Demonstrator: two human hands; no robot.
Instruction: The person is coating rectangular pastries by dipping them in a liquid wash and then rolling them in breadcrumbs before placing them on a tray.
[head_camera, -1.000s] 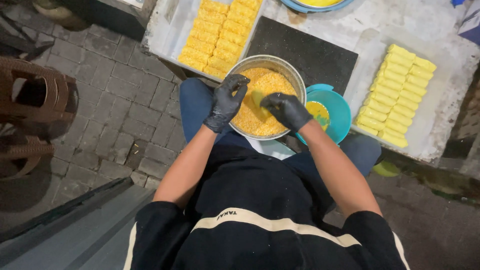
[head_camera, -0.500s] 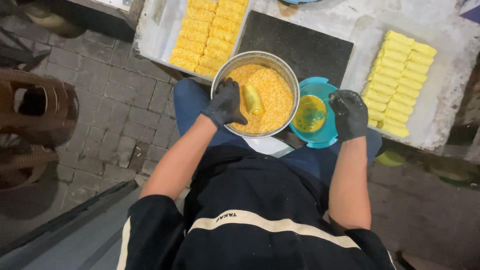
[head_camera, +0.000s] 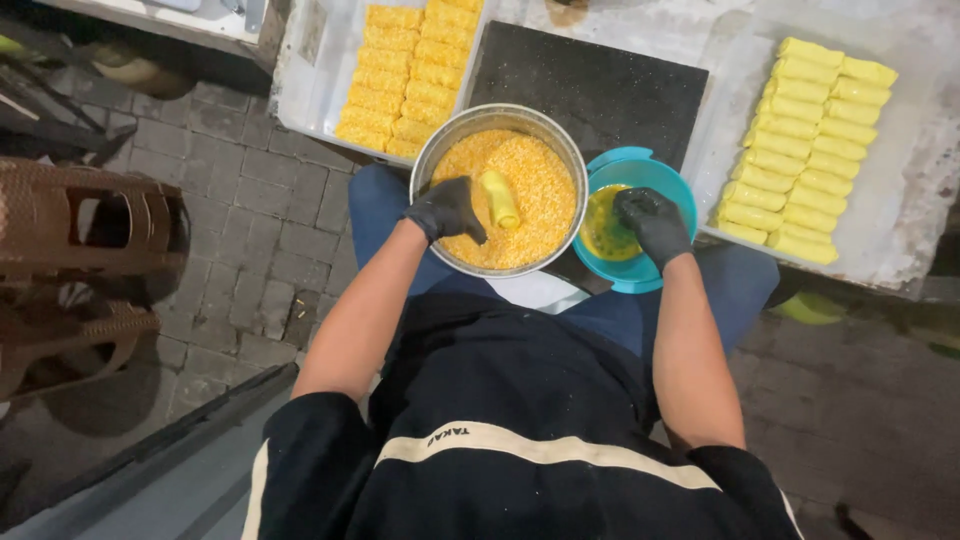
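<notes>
My left hand (head_camera: 447, 208), in a black glove, rests half-curled on the orange crumbs in the round metal bowl (head_camera: 432, 163), holding nothing — the pale yellow roll (head_camera: 500, 198) lies on the crumbs just beside its fingertips. My right hand (head_camera: 653, 222), gloved too, dips into the small teal plastic bowl (head_camera: 668, 177) of yellow liquid; its fingers are bent, but whether they grip anything I cannot tell, for the glove hides what is beneath. Both bowls sit on my lap, rims touching. Beyond them lies a dark square board (head_camera: 590, 85), flanked by crumb-coated orange rolls (head_camera: 410, 75) on the left and plain yellow rolls (head_camera: 805, 148) on the right — the left rows are cut off by the top edge.
</notes>
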